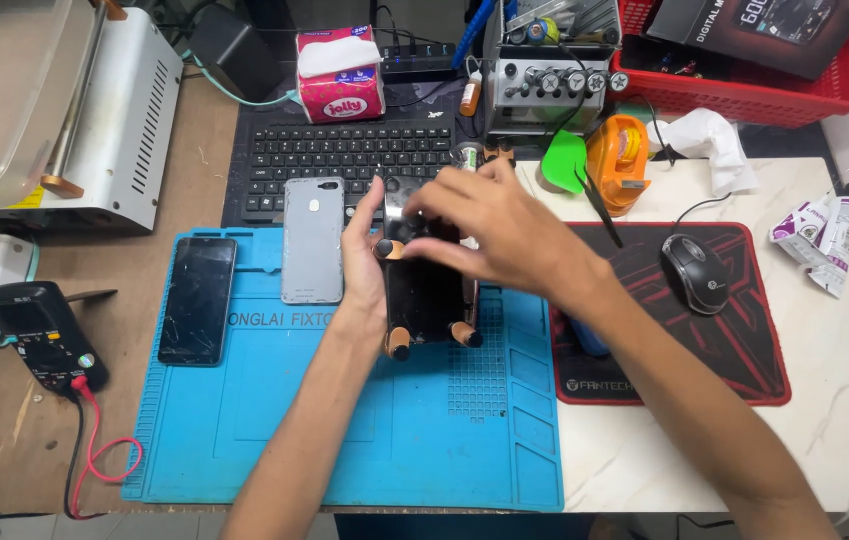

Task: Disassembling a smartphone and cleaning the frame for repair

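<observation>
A dark phone [427, 295] sits in a clamp holder with orange-and-black knobs [398, 345] on the blue repair mat [345, 430]. My left hand [367, 262] grips the phone's left edge. Over its top end, my right hand [490, 225] pinches with fingers bent, hiding that end. On the mat to the left lie a grey phone back cover [313, 240] and a black phone with a cracked screen [198, 300].
A black keyboard [345, 155] lies behind the mat. A mouse [695, 272] rests on a red-black pad [735, 340]. A multimeter [45, 335] with red lead is at left, a grey machine [95, 110] behind it. Tissue pack [341, 72], orange tape dispenser [617, 160], red basket [745, 85].
</observation>
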